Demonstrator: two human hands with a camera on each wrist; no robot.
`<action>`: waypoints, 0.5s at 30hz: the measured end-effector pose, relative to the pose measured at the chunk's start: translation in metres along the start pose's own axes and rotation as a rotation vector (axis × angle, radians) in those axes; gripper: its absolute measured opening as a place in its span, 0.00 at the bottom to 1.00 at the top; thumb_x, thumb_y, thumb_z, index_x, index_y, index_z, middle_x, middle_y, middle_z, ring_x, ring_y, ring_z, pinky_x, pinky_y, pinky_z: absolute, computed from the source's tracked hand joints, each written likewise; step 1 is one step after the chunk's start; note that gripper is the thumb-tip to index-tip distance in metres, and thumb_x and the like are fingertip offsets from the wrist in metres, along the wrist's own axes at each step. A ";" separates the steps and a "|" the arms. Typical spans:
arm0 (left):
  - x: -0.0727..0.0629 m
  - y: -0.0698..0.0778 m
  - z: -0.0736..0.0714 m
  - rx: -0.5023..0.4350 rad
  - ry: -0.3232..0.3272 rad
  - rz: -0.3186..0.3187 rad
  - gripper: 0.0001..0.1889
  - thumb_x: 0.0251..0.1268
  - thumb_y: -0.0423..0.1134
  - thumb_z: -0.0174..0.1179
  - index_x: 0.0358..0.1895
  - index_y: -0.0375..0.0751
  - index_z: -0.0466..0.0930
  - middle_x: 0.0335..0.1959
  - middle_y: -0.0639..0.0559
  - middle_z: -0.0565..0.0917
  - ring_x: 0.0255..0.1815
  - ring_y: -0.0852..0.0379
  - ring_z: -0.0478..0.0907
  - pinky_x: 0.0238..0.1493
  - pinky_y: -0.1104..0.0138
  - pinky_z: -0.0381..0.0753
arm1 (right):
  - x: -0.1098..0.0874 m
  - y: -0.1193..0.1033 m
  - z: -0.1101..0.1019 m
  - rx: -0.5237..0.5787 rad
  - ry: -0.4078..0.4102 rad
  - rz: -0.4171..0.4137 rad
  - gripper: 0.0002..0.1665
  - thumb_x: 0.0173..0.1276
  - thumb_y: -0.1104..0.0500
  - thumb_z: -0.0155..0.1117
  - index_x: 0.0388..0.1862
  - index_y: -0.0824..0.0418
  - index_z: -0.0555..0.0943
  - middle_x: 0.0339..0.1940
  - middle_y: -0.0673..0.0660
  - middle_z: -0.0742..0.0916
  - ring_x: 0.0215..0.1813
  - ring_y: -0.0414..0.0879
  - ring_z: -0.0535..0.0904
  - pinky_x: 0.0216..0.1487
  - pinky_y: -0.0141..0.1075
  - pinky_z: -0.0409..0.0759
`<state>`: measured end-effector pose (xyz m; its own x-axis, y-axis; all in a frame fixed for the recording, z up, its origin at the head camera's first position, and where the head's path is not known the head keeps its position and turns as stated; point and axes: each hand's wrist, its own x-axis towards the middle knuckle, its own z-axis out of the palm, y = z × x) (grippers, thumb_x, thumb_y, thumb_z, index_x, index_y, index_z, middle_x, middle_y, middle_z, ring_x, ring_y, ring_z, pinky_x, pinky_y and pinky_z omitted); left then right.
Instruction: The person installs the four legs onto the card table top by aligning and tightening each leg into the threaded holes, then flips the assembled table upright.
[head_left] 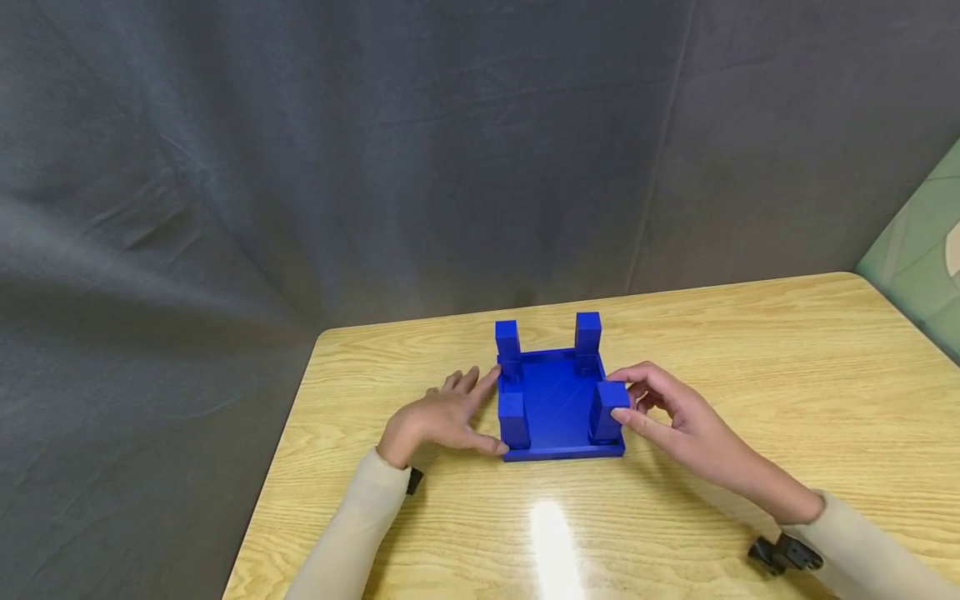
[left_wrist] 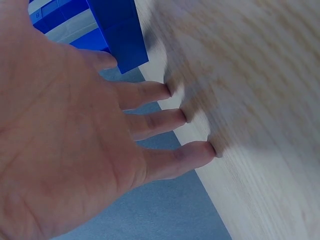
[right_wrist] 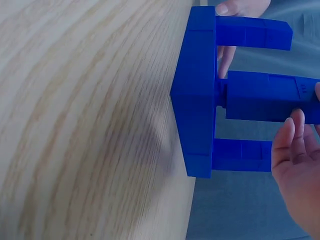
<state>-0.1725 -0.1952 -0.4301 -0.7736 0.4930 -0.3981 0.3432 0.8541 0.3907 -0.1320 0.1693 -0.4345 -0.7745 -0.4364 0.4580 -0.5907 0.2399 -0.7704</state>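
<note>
A square blue tray [head_left: 558, 400] with a low rim lies on the table, and blue square posts stand upright at its corners. My right hand [head_left: 678, 425] pinches the near right post [head_left: 606, 410] between thumb and fingers. In the right wrist view, a narrow neck joins that post [right_wrist: 265, 97] to the tray. My left hand [head_left: 442, 417] lies along the tray's left side, fingers spread, thumb at the near left corner and index finger at the left rim. Its other fingertips rest on the tabletop in the left wrist view.
The light wood table [head_left: 750, 350] meets a grey cloth [head_left: 480, 167] along its back and left edges. A green patterned surface [head_left: 915, 242] borders it at the far right. The far left post [head_left: 507, 342] and far right post [head_left: 587, 333] stand tall behind the tray's middle.
</note>
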 end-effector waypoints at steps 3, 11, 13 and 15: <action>0.001 -0.001 -0.001 0.000 0.002 0.002 0.64 0.68 0.72 0.67 0.92 0.60 0.30 0.91 0.36 0.41 0.88 0.29 0.38 0.77 0.25 0.48 | 0.001 -0.001 0.001 0.014 0.023 -0.010 0.28 0.70 0.76 0.74 0.64 0.56 0.84 0.42 0.50 0.85 0.39 0.44 0.80 0.38 0.33 0.79; 0.002 -0.001 0.000 -0.002 0.007 0.001 0.64 0.67 0.72 0.68 0.92 0.60 0.31 0.91 0.36 0.41 0.88 0.28 0.38 0.77 0.24 0.48 | 0.003 0.001 0.005 0.000 0.074 -0.055 0.29 0.62 0.77 0.81 0.57 0.56 0.84 0.36 0.48 0.83 0.36 0.43 0.79 0.36 0.34 0.78; 0.002 -0.001 0.001 -0.004 0.008 -0.001 0.64 0.67 0.72 0.68 0.92 0.60 0.32 0.91 0.36 0.41 0.88 0.29 0.38 0.76 0.24 0.49 | 0.004 0.003 0.005 -0.019 0.074 -0.073 0.30 0.61 0.77 0.81 0.58 0.55 0.84 0.36 0.47 0.82 0.36 0.42 0.78 0.36 0.34 0.78; 0.002 -0.001 0.002 -0.004 0.010 -0.003 0.64 0.67 0.72 0.68 0.92 0.59 0.32 0.91 0.36 0.41 0.89 0.29 0.38 0.76 0.24 0.49 | 0.005 0.004 0.005 -0.048 0.069 -0.096 0.32 0.60 0.76 0.81 0.61 0.54 0.85 0.36 0.46 0.81 0.36 0.42 0.77 0.36 0.34 0.78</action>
<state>-0.1731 -0.1946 -0.4322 -0.7796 0.4891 -0.3912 0.3389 0.8547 0.3933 -0.1374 0.1635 -0.4378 -0.7264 -0.3995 0.5592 -0.6719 0.2417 -0.7001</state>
